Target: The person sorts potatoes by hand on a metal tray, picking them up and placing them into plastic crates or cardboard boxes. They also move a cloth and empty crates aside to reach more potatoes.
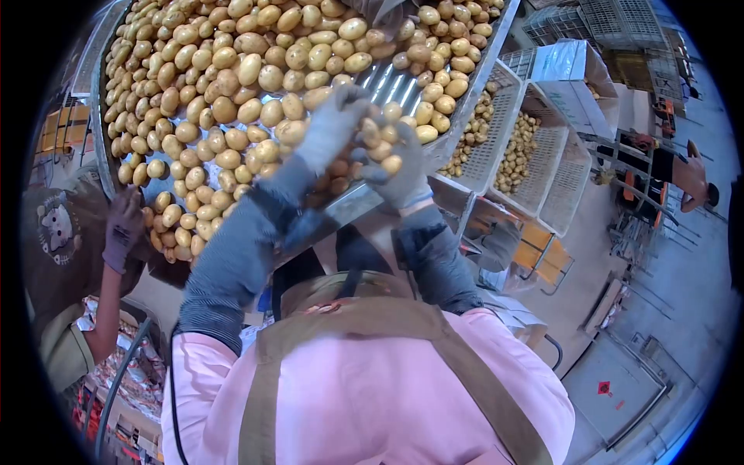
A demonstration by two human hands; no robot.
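Small yellow-brown potatoes (225,108) cover a metal sorting table (353,208). My left hand (337,128), in a grey glove, reaches over them beside a bare slatted metal strip (387,84). Its fingers are curled, and whatever they hold, if anything, is hidden. At the table's near edge my right hand (401,170), also gloved, is cupped around several potatoes (378,143), with its fingers bent against them. More potatoes (434,108) lie just beyond it on the right side of the table.
Plastic crates (554,167) stand to the right, some with potatoes inside. Behind them is a white box (570,81). A co-worker's gloved hand (124,225) is at the table's left edge; another person's dark sleeve (380,12) reaches in at the far side. Another person (690,174) is at far right.
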